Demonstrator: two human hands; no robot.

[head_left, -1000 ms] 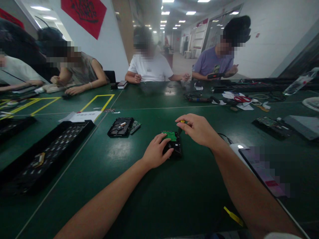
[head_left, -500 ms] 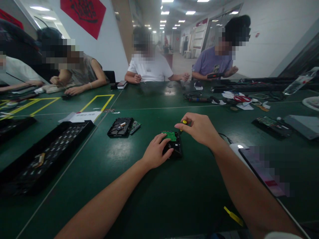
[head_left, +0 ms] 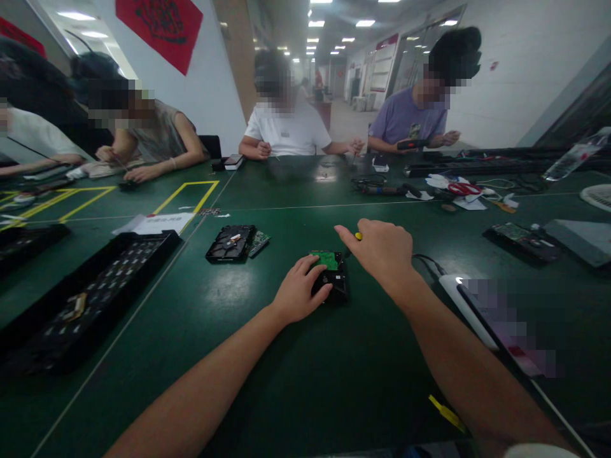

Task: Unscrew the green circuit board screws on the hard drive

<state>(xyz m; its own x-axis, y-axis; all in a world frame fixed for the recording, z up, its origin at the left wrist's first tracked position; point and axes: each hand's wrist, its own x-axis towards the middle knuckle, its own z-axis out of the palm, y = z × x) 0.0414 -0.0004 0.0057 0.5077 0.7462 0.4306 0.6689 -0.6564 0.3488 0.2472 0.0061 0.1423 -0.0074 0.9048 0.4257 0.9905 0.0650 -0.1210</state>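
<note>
A black hard drive (head_left: 340, 280) with a green circuit board (head_left: 329, 259) lies on the dark green table in front of me. My left hand (head_left: 303, 289) holds it from the left, fingers over the board and thumb along the near part. Just right of the drive is my right hand (head_left: 379, 251), closed around a small screwdriver (head_left: 358, 236) with a yellow handle. Most of the screwdriver is hidden by the hand, and its thumb points out to the left. I cannot tell whether the tip touches the drive.
Another opened drive (head_left: 231, 243) and a loose circuit board (head_left: 259, 243) lie to the left, beyond a long black tray (head_left: 95, 292). On the right are a phone (head_left: 501, 327), a drive (head_left: 520, 242) and a grey box (head_left: 580, 242). Several people sit across the table.
My right hand has turned and shifted slightly right with the screwdriver, which is now more covered. My left hand and the drive have stayed put.
</note>
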